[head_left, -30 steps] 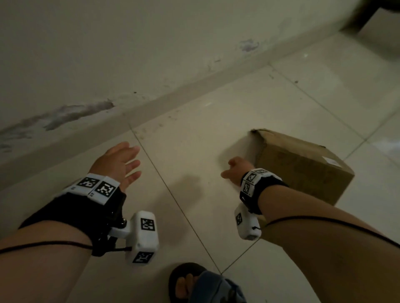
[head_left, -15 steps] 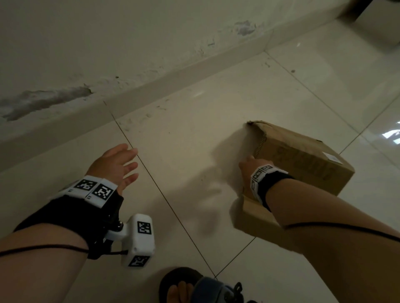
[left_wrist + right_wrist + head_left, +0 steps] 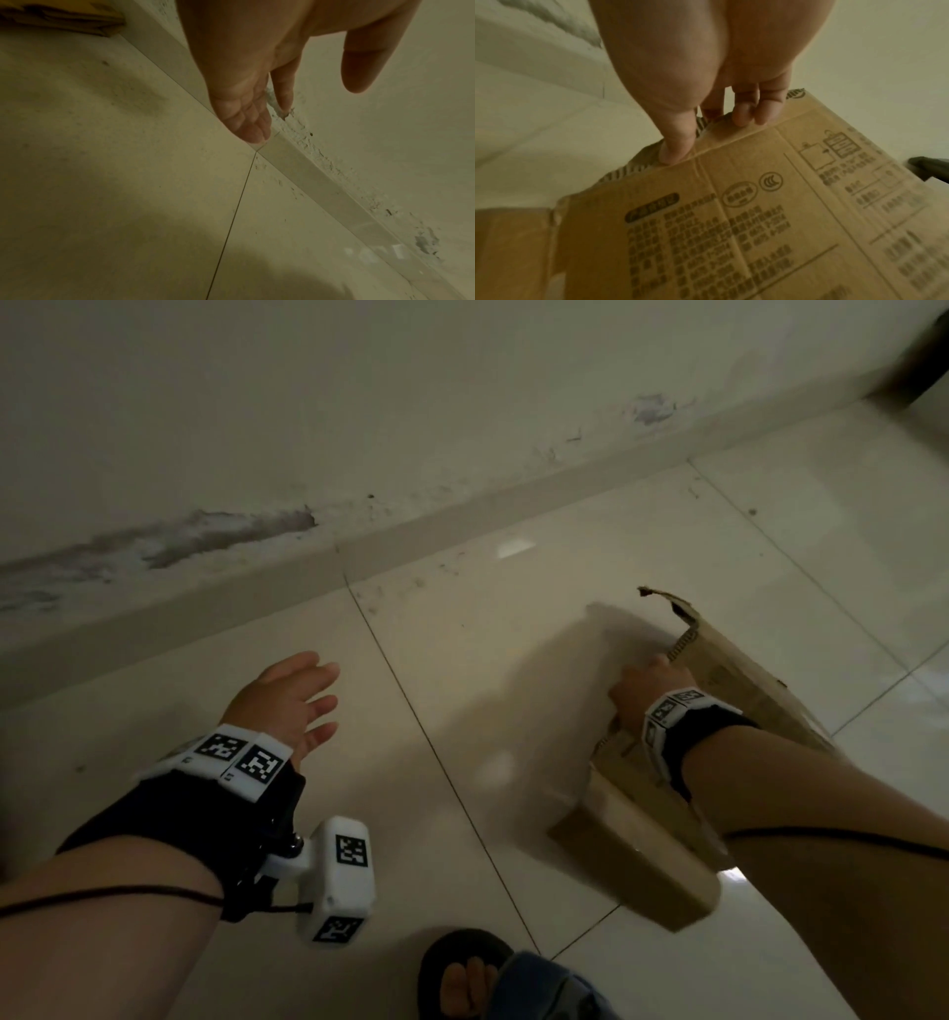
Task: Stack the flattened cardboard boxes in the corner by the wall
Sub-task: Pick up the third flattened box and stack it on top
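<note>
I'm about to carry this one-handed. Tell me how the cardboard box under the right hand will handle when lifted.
The cardboard box probably lifts light: corrugated board, seemingly empty. It may flex or sag, since its creased panels look part-collapsed and the right hand grips only one edge. The torn corner suggests the board could rip further if pulled hard.

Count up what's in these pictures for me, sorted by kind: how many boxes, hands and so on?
Cardboard box in the right hand's grip: 1
Pile of flattened cardboard by the wall: 1
Hands: 2, left hand and right hand
Sandalled foot: 1
Total: 5
</note>
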{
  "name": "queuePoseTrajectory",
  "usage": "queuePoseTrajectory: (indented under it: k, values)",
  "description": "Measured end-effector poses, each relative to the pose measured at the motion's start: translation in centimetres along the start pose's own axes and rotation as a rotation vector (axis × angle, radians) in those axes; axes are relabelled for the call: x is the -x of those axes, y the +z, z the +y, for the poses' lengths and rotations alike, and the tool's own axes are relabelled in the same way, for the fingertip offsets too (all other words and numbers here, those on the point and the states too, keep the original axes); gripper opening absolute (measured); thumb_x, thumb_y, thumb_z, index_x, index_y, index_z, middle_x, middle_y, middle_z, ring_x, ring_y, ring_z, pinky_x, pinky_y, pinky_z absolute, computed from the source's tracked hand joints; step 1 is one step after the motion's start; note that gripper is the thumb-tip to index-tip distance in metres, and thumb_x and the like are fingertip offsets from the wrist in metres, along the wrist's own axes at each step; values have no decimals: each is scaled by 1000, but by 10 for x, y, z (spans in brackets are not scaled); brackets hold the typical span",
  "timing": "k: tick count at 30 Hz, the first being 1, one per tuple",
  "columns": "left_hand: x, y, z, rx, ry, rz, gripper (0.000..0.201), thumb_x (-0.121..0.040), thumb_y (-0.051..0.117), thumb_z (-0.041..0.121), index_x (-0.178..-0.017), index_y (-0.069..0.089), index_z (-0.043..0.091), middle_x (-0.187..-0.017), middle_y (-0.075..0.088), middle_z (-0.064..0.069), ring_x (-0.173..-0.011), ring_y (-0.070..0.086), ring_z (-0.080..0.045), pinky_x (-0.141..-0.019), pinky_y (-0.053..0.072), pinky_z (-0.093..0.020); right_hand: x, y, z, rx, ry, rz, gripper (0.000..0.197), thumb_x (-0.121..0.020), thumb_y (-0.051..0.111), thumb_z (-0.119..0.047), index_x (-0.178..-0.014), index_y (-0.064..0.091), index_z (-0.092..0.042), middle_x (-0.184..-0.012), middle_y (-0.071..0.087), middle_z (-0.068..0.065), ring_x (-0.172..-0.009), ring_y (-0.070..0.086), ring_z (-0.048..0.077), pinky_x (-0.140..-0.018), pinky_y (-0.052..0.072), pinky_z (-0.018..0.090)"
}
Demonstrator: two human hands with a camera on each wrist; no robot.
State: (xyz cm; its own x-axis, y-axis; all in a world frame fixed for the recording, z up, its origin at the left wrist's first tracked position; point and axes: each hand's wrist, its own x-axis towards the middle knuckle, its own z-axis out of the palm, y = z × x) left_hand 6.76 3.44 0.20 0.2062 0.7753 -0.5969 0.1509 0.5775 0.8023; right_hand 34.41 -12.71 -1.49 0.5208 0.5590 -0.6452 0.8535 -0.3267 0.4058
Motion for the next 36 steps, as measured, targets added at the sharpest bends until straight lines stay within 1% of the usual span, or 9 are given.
queuePoseTrajectory:
  k: [5,11,16,19,21,24,28,31,36]
  values:
    - [25,-38,28,36,43,37,27,-89,53,15,-115,55,21,-105,58,-4,-101,54,-23,-77,43,-31,14,-61,-39,-107,-79,131,29,-93,38,-29,-111,58,-17,-115,62,6,-120,42,31,-92,43,40]
    - [70,-93,62,79,113,72,19,-89,53,15,-107,53,21,-89,58,5,-80,54,-13,-68,41,-27,66,-139,-94,-269,-197,309,32,-92,41,-39,-110,56,-16,-110,63,8,-110,48,32,-88,45,39]
    - [126,-139,80,10,167,50,24,-88,55,17,-111,55,20,-92,63,-1,-82,58,-15,-68,43,-26,132,-195,-129,-461,-305,405,32,-91,46,-41,-108,57,-16,-115,63,8,-99,57,27,-79,47,34]
    - [164,-164,89,-94,227,60,32,-85,58,24,-118,57,26,-113,64,-5,-98,59,-18,-77,47,-30,181,-220,-148,-577,-386,483,29,-91,48,-37,-105,61,-16,-128,57,10,-95,59,25,-76,45,29]
    - [193,-184,96,-157,269,91,44,-84,60,28,-127,53,29,-127,56,2,-110,55,-20,-89,46,-34,213,-229,-164,-669,-441,540,23,-90,49,-37,-96,60,-18,-112,64,7,-91,58,25,-75,44,30]
    - [228,-203,103,-226,289,101,56,-84,62,22,-137,44,25,-129,52,5,-106,52,-14,-89,40,-29,249,-235,-183,-812,-478,602,17,-88,51,-41,-87,55,-24,-81,58,-3,-86,58,24,-71,42,30]
    - [272,-235,96,-355,262,166,74,-81,65,24,-146,30,27,-152,37,0,-135,41,-23,-92,35,-27,301,-234,-208,-922,-532,671,22,-87,53,-42,-93,61,-23,-90,62,-1,-85,57,20,-73,44,30]
    - [293,-256,84,-405,225,199,66,-80,65,21,-141,40,25,-141,53,-3,-123,54,-24,-101,43,-36,332,-225,-223,-974,-567,711,26,-87,53,-42,-99,63,-23,-89,60,-3,-85,56,18,-72,42,28]
    - [305,-271,69,-466,205,267,47,-85,61,24,-131,51,23,-128,63,-1,-102,60,-19,-91,45,-30,361,-216,-235,-1108,-596,774,24,-85,57,-40,-100,64,-23,-87,61,-3,-85,58,19,-76,48,30]
